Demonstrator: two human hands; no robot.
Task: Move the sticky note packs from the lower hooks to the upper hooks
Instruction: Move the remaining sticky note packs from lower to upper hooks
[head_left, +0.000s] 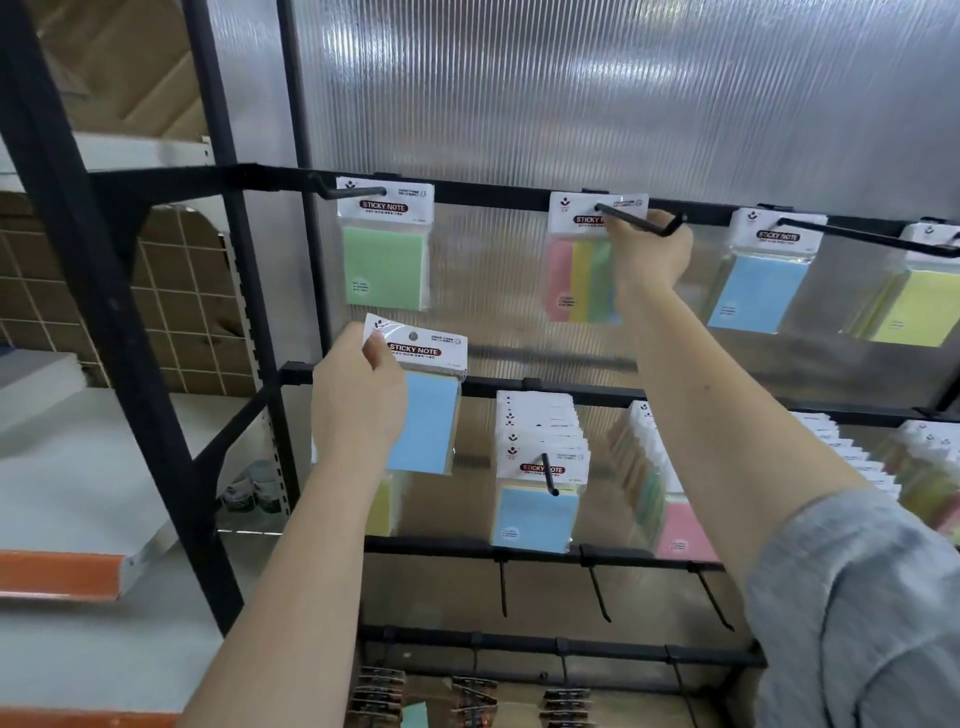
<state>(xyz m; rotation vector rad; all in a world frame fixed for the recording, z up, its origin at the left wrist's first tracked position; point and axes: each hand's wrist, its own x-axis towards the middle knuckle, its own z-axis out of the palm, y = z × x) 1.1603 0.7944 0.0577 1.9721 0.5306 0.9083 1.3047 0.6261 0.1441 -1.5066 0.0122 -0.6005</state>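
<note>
Pinching a blue pack (425, 415), left hand (358, 400); right hand (652, 249) grips striped pack (582, 275).

The left hand (358, 400) pinches a blue sticky note pack (423, 410) by its white header card, thumb on the front, holding it off any hook. Just above that hand a green pack (387, 254) hangs on an upper hook (353, 192). The right hand (652, 254), raised higher, grips a striped pink, yellow and green pack (579, 275) hanging on the next upper hook (639, 223). Between the two forearms, a full stack of blue-fronted packs (537, 488) hangs on a lower hook (549, 475).
</note>
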